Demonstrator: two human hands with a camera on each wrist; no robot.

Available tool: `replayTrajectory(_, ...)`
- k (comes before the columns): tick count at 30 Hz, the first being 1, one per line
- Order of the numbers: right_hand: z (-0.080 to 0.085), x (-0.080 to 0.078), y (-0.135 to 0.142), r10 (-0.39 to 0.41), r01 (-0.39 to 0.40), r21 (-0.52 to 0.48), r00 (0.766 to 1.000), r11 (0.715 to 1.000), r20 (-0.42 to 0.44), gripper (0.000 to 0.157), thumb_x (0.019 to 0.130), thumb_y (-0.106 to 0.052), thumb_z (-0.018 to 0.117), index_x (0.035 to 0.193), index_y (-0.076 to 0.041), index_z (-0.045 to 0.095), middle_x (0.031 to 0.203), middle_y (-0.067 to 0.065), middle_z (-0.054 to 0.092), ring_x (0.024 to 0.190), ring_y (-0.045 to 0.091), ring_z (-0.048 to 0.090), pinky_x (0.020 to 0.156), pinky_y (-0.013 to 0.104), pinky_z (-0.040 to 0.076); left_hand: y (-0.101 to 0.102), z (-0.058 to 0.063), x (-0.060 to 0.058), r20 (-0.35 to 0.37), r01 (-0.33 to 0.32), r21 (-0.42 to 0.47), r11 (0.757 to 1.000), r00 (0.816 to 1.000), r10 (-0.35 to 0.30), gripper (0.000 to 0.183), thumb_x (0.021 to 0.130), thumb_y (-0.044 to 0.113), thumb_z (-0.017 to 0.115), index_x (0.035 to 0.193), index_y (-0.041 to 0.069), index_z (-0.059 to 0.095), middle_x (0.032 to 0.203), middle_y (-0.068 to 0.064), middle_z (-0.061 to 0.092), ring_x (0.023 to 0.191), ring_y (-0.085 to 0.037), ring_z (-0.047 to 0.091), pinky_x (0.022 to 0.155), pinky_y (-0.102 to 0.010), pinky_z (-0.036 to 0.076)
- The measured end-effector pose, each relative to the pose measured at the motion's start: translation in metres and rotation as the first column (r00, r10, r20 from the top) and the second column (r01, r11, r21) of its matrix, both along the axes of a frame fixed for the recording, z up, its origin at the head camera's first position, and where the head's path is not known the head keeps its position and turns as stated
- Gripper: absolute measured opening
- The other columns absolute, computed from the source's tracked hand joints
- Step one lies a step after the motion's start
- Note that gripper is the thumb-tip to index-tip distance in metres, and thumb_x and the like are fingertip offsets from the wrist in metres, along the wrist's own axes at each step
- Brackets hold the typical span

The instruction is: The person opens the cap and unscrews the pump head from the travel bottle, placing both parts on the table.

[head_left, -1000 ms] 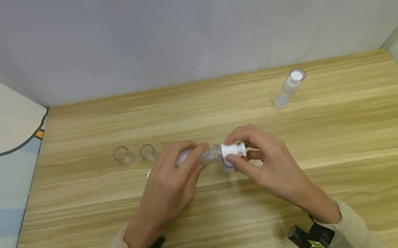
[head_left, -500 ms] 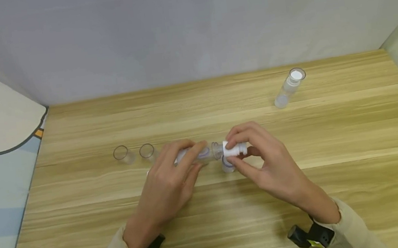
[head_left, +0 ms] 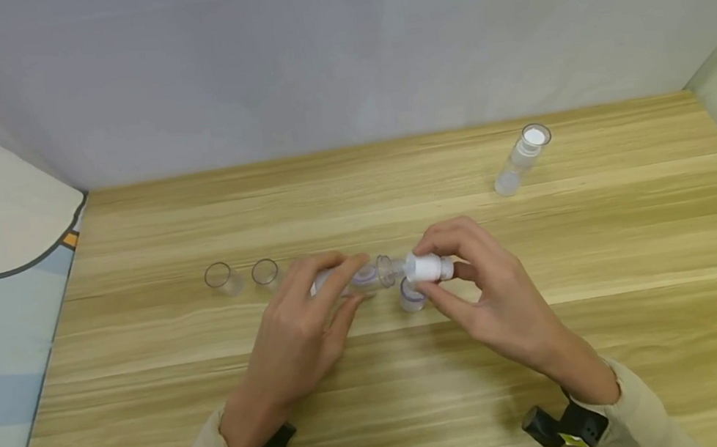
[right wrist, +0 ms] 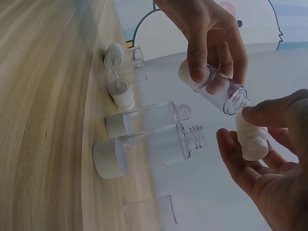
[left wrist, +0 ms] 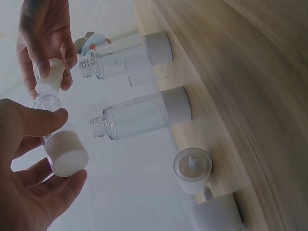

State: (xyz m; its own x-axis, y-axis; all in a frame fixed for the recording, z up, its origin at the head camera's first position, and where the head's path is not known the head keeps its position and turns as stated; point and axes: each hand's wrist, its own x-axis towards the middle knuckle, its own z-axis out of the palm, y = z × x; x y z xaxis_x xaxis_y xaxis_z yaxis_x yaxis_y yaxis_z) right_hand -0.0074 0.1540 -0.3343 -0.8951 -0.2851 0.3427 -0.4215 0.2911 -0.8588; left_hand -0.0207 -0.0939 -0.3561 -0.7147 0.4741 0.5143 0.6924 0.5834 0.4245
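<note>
My left hand [head_left: 306, 318] holds a clear bottle [right wrist: 219, 91] with a white base [left wrist: 67, 154], tipped on its side above the table, its threaded neck facing right. With thumb and fingers, my right hand [head_left: 488, 282] pinches a white pump head [head_left: 426, 267] by its collar. The pump head sits right at the bottle's neck, slightly angled to it, and some thread shows between them in the head view. Two more clear bottles stand upright close by, a nearer bottle [left wrist: 139, 115] and another bottle [left wrist: 125, 60], both with bare threaded necks.
Two clear tubular caps, one cap [head_left: 221, 277] and a second cap [head_left: 265, 272], stand at the left. Two white pump heads, one pump head [left wrist: 192, 168] and another pump head [left wrist: 216, 211], lie on the table [head_left: 606, 298]. A capped bottle [head_left: 520, 162] stands at the back right.
My right hand has shifted slightly right with the pump head, which now tilts, and more of the bottle's neck shows. The left hand and bottle have drifted slightly left.
</note>
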Motion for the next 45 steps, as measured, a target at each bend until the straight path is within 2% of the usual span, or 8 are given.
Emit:
replayTrajectory(11,-0.002,-0.001,0.004,-0.015,0.017,0.053,0.999,0.998,-0.048,0.042,0.084,0.014,0.079,0.121,-0.001,0.065,0.122,0.01,0.065,0.114,0.01,0.061,0.097,0.023,0.06,0.0,0.0,0.0,-0.008,0.003,0.04,0.999,1.0,-0.003,0.048,0.089,0.01,0.082,0.134,0.008,0.068,0.123,-0.015,0.067,0.115,-0.029,0.066,0.099,-0.042,0.059)
replayTrajectory(18,-0.005,-0.004,0.012,-0.068,0.081,0.104,0.99,0.991,-0.121,0.042,0.082,0.013,0.08,0.12,0.001,0.066,0.118,0.012,0.068,0.112,0.007,0.064,0.097,0.021,0.06,0.0,0.001,0.0,-0.029,0.009,0.057,0.998,1.0,-0.008,0.047,0.089,0.009,0.082,0.134,0.007,0.068,0.122,-0.015,0.068,0.114,-0.029,0.066,0.099,-0.042,0.06)
replayTrajectory(25,-0.006,-0.009,0.021,-0.117,0.135,0.115,0.981,0.984,-0.153,0.042,0.08,0.015,0.081,0.118,0.002,0.066,0.116,0.011,0.071,0.11,0.009,0.066,0.095,0.018,0.059,-0.001,0.002,0.0,-0.039,0.018,0.063,0.998,0.999,-0.015,0.046,0.089,0.01,0.082,0.133,0.006,0.068,0.12,-0.015,0.068,0.113,-0.029,0.067,0.1,-0.041,0.06)
replayTrajectory(30,-0.009,-0.012,0.028,-0.206,0.237,0.169,0.961,0.957,-0.184,0.041,0.08,0.012,0.083,0.116,0.002,0.066,0.114,0.009,0.072,0.102,0.012,0.066,0.09,0.012,0.056,-0.002,0.002,0.0,-0.049,0.02,0.076,0.997,0.999,-0.016,0.046,0.089,0.009,0.082,0.133,0.006,0.068,0.12,-0.015,0.068,0.112,-0.029,0.067,0.098,-0.041,0.06)
replayTrajectory(34,-0.013,-0.014,0.033,-0.301,0.334,0.21,0.938,0.919,-0.172,0.039,0.082,0.007,0.084,0.116,0.002,0.067,0.109,0.01,0.073,0.095,0.015,0.066,0.087,0.01,0.052,-0.003,0.002,0.001,-0.052,0.021,0.083,0.996,0.999,-0.017,0.046,0.089,0.008,0.082,0.133,0.006,0.068,0.119,-0.014,0.068,0.112,-0.029,0.066,0.097,-0.041,0.06)
replayTrajectory(39,-0.018,-0.017,0.037,-0.407,0.425,0.244,0.905,0.872,-0.124,0.035,0.083,-0.001,0.086,0.114,-0.001,0.07,0.098,0.011,0.074,0.085,0.022,0.068,0.083,0.011,0.047,-0.004,0.002,0.001,-0.055,0.019,0.09,0.996,0.998,-0.014,0.047,0.088,0.007,0.082,0.133,0.007,0.068,0.119,-0.014,0.068,0.112,-0.029,0.066,0.096,-0.041,0.06)
replayTrajectory(45,-0.024,-0.02,0.041,-0.473,0.461,0.288,0.881,0.839,-0.034,0.03,0.087,-0.006,0.084,0.113,-0.002,0.069,0.101,0.013,0.074,0.083,0.028,0.073,0.082,0.009,0.047,-0.005,0.002,0.003,-0.052,0.017,0.09,0.996,0.999,-0.012,0.048,0.087,0.007,0.083,0.133,0.007,0.068,0.12,-0.014,0.067,0.113,-0.029,0.065,0.097,-0.041,0.06)
